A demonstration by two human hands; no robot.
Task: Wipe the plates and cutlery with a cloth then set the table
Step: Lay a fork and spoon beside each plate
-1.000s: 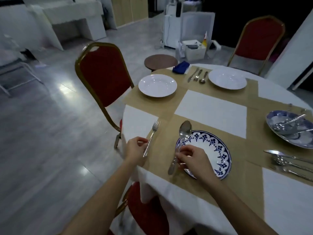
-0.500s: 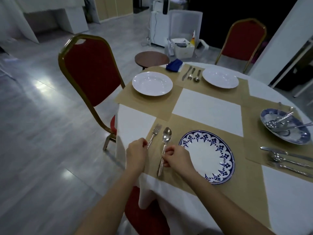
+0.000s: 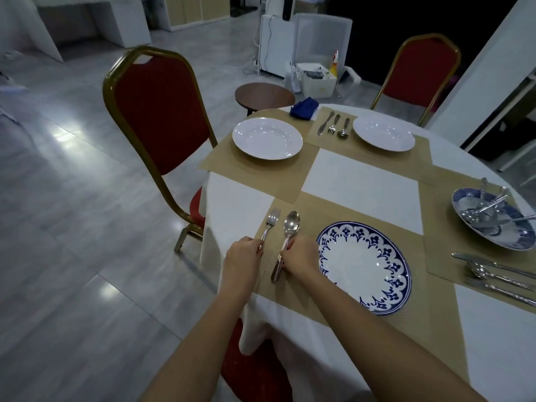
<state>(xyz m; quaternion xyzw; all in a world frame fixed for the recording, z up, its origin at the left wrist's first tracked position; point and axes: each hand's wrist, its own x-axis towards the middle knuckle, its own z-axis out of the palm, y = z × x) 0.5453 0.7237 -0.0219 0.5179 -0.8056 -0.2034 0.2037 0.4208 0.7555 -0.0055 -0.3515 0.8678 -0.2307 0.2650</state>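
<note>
A blue-patterned plate [image 3: 364, 266] lies on the tan placemat [image 3: 333, 210] nearest me. Left of it a spoon [image 3: 290, 224] and a fork [image 3: 271, 220] lie side by side on the mat. My right hand [image 3: 300, 256] pinches the spoon's handle. My left hand [image 3: 243, 258] pinches the fork's handle at the mat's left edge. Two white plates [image 3: 266, 137] [image 3: 383, 133] sit on far mats, with a knife, fork and spoon [image 3: 333, 124] between them. A blue cloth [image 3: 304, 107] lies at the table's far edge.
At the right, a blue bowl [image 3: 493, 216] holds several pieces of cutlery, and more cutlery [image 3: 499, 275] lies on a mat below it. Red chairs stand at the left [image 3: 153, 111], far side [image 3: 417, 71] and just under me. A small round brown table [image 3: 264, 95] stands behind.
The spoon has gone from leaning on the plate's rim to lying flat beside the fork. Both hands drew the two pieces parallel, and my view shifted a little.
</note>
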